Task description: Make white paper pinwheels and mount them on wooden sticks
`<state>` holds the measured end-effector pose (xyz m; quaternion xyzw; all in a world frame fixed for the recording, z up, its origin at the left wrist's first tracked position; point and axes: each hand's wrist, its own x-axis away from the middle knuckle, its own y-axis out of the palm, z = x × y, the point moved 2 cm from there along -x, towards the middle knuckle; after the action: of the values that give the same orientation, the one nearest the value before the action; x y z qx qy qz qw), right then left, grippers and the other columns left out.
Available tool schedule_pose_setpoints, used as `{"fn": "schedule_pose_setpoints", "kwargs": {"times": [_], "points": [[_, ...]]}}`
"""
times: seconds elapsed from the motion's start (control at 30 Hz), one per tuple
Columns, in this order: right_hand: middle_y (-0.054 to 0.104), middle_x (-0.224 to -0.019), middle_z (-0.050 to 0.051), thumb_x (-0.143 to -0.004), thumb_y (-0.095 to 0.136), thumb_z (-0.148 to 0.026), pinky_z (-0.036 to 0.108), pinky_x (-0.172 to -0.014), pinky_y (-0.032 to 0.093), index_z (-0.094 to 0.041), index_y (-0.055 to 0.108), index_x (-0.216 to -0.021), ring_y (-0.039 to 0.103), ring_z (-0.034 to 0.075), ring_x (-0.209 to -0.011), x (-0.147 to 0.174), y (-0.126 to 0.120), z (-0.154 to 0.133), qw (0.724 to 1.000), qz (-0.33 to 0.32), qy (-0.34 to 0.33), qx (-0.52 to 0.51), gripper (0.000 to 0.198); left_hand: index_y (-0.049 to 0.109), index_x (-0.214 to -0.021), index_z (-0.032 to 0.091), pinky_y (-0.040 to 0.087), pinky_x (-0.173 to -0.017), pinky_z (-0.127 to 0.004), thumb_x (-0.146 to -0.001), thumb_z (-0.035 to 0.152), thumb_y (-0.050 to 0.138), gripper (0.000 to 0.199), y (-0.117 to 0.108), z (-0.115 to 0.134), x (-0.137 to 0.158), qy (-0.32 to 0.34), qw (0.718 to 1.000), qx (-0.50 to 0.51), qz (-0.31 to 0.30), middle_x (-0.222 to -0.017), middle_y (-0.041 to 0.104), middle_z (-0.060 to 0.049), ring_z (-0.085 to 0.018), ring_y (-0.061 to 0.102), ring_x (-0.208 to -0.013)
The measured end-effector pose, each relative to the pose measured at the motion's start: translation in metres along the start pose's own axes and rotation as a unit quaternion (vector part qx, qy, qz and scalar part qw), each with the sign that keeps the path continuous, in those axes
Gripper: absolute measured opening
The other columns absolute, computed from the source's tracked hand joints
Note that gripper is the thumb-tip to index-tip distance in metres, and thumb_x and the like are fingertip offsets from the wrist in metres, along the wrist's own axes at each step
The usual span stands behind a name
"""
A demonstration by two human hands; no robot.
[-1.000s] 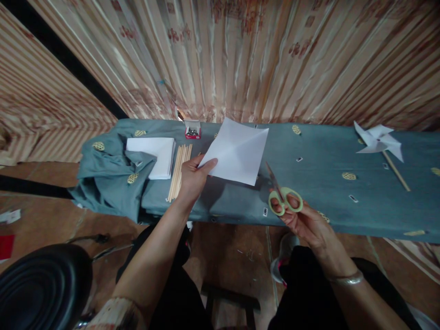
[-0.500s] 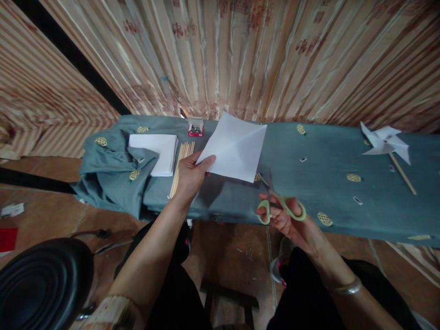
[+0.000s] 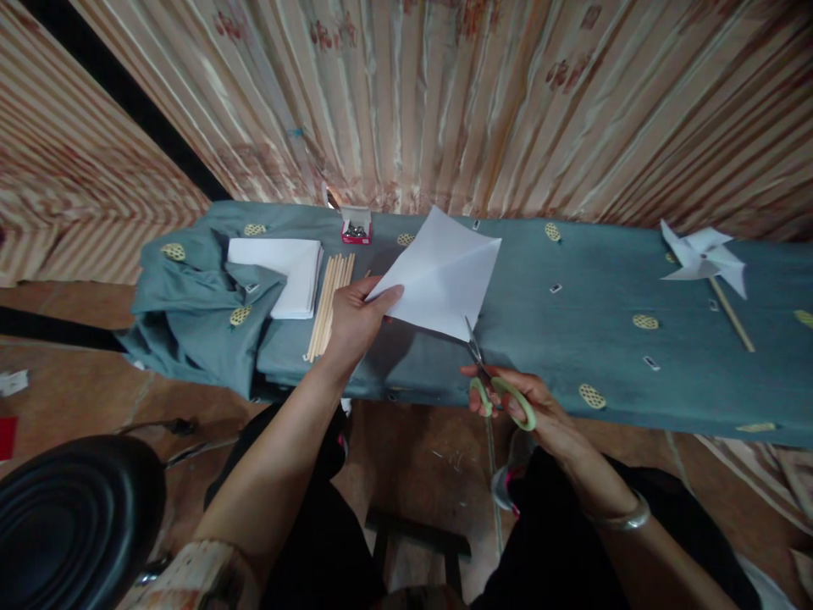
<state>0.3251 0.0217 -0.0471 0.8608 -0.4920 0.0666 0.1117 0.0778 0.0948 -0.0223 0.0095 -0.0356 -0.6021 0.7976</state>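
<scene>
Lying at left on green cloth (image 3: 597,339): white paper stack (image 3: 303,284), then row of wooden sticks (image 3: 331,301), small red box (image 3: 356,233) of metal pieces behind. Left hand (image 3: 352,318) pinching near-left corner of creased white sheet (image 3: 441,275), centre. Scissors (image 3: 483,373), gripped by right hand (image 3: 550,411), blades at sheet's near corner; contact unclear. Far right: paper pinwheel (image 3: 705,254).

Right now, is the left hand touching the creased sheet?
Touching. The head view shows the left hand pinching the creased sheet at its left corner, the thumb lying on the upper face.
</scene>
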Motion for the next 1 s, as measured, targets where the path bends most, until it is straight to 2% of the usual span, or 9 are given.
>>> {"fn": "schedule_pose_setpoints", "kwargs": {"times": [0.5, 0.63, 1.0], "points": [[0.069, -0.079, 0.007, -0.077, 0.065, -0.063, 0.031, -0.061, 0.047, -0.017, 0.067, -0.118, 0.06, 0.018, -0.068, -0.0014, -0.0003, -0.0054, 0.999, 0.003, -0.003, 0.042, 0.062, 0.076, -0.08, 0.014, 0.044, -0.049, -0.023, -0.065, 0.028, 0.077, 0.021, 0.0036, -0.0003, 0.0056, -0.013, 1.0, -0.006, -0.015, -0.062, 0.067, 0.001, -0.012, 0.056, -0.053], [0.068, -0.079, 0.008, -0.079, 0.063, -0.062, 0.03, -0.058, 0.046, -0.015, 0.066, -0.12, 0.058, 0.018, -0.067, -0.0014, 0.0006, -0.0077, 0.999, -0.003, 0.002, 0.05, 0.062, 0.076, -0.083, 0.015, 0.045, -0.05, -0.024, -0.066, 0.029, 0.076, 0.022, 0.0042, 0.0004, 0.0069, -0.016, 1.0, -0.011, -0.013, -0.064, 0.068, -0.001, -0.014, 0.058, -0.054], [0.067, -0.076, 0.007, -0.078, 0.066, -0.062, 0.029, -0.057, 0.047, -0.014, 0.067, -0.118, 0.058, 0.016, -0.065, -0.0027, 0.0027, -0.0073, 0.999, 0.001, 0.009, 0.04, 0.062, 0.076, -0.075, 0.016, 0.042, -0.047, -0.023, -0.065, 0.028, 0.077, 0.016, 0.0038, 0.002, 0.007, -0.014, 1.0, -0.011, -0.012, -0.06, 0.066, 0.0, -0.012, 0.054, -0.051]]}}
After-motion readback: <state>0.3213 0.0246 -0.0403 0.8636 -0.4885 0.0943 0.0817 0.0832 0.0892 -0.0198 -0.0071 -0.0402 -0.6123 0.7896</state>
